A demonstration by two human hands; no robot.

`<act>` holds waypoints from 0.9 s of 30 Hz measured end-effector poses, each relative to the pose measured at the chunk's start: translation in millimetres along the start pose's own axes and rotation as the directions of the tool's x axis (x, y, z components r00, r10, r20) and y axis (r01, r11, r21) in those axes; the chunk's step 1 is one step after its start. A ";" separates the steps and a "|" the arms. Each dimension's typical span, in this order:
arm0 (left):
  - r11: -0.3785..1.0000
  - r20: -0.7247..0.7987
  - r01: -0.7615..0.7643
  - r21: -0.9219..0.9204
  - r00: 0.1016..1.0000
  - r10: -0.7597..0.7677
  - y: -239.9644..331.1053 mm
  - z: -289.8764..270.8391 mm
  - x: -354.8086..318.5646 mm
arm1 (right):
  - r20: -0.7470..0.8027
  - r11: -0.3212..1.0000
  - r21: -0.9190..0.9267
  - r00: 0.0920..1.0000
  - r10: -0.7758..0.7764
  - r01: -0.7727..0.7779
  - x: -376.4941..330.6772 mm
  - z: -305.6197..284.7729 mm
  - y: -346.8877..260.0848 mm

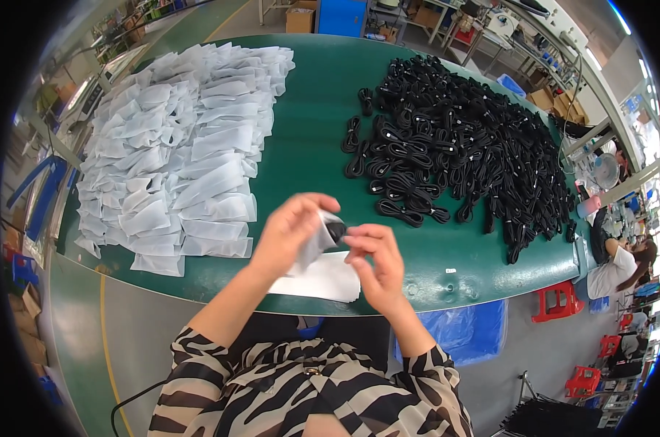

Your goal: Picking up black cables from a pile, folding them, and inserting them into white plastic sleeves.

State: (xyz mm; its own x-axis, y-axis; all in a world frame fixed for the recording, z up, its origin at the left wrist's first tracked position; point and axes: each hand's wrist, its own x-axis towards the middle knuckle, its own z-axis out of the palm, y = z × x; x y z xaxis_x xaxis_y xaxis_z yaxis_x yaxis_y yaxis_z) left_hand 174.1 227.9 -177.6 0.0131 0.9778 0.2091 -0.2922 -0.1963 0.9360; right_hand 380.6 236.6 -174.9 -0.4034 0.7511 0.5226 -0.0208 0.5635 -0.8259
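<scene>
My left hand (286, 229) is closed around a small translucent white bag (314, 247), held up over the near edge of the table. A coiled black cable (336, 231) pokes out of the bag's mouth; the rest of it is hidden inside. At that mouth, the curled fingers of my right hand (379, 262) grip the cable's end. Beneath both hands lies a stack of flat white bags (322, 282), partly covered by my left hand and the held bag.
White bags (213, 149) lie in overlapping rows on the left of the green table (311, 131). Bundled black cables (453, 153) are heaped on the right. A small white piece (451, 271) lies near the front edge. Below stands a blue bin (464, 331), with a red stool (557, 301) beyond.
</scene>
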 end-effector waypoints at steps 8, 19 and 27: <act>0.991 0.002 -0.135 -0.002 0.991 0.135 24.9 -28.9 42.8 | -0.274 0.863 -0.446 0.954 0.120 -0.237 7.1 -66.6 63.7; 0.539 0.047 -0.174 0.824 0.969 0.242 -7.9 -50.9 79.6 | 0.037 0.393 -0.919 0.999 0.028 0.024 -6.7 -73.2 97.5; 0.442 0.277 -0.401 0.802 0.906 0.319 -27.1 -12.2 34.1 | -0.095 0.565 -0.816 0.992 0.077 -0.122 -32.6 -68.6 93.6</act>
State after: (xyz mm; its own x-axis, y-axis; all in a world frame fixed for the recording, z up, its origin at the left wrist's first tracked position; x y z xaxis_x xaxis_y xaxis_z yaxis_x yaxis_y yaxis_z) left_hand 170.7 267.5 -199.3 0.1832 0.8033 0.5666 0.6326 -0.5376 0.5576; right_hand 454.5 288.4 -254.7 -0.3152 0.8217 0.4748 0.7841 0.5074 -0.3575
